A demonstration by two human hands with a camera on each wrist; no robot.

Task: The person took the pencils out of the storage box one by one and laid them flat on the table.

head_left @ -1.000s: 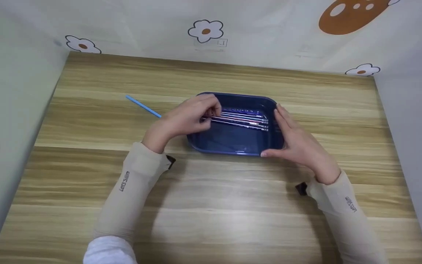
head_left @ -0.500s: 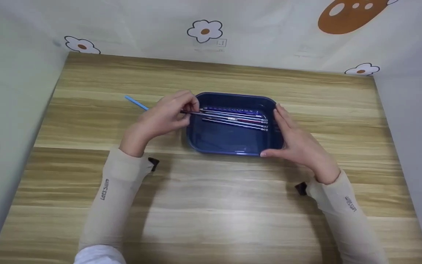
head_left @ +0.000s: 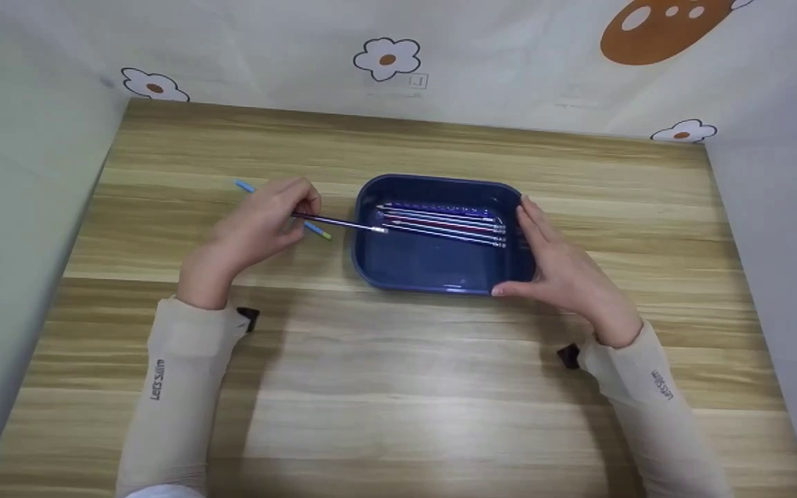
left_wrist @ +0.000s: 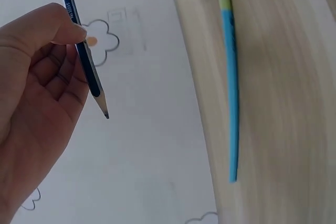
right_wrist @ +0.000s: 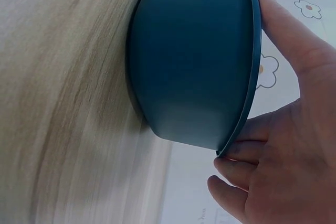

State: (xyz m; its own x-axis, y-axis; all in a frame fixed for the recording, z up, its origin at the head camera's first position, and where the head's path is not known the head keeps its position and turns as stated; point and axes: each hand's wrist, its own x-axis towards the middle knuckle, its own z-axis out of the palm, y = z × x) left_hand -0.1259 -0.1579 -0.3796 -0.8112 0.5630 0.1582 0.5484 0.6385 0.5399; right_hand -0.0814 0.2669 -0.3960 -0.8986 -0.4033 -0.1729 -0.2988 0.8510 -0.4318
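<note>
My left hand point(head_left: 260, 214) pinches a dark pencil point(head_left: 343, 223) between thumb and fingers. In the left wrist view the sharpened tip of this pencil point(left_wrist: 89, 72) points away from the thumb. Its metal eraser end overlaps the left part of a dark blue tray point(head_left: 426, 270) in the head view. Inside the tray lie several striped pencils point(head_left: 450, 234), side by side. My right hand point(head_left: 564, 273) spans the tray's right end, thumb at the front corner and straight fingers along the side. Beneath my left hand a slim light blue stick point(left_wrist: 232, 93) with a yellow-green end lies on the table.
The tray stands on a wood-grain table point(head_left: 398, 387). Pale cloth walls with a flower print point(head_left: 388, 59) rise behind the table and at both sides. A purple-blue patterned strip point(head_left: 440, 207) lies in the tray behind the pencils.
My left hand has moved left out of the tray, drawing one pencil with it over the rim. The yellow-green end of the blue stick has come into sight. My right hand has stayed put.
</note>
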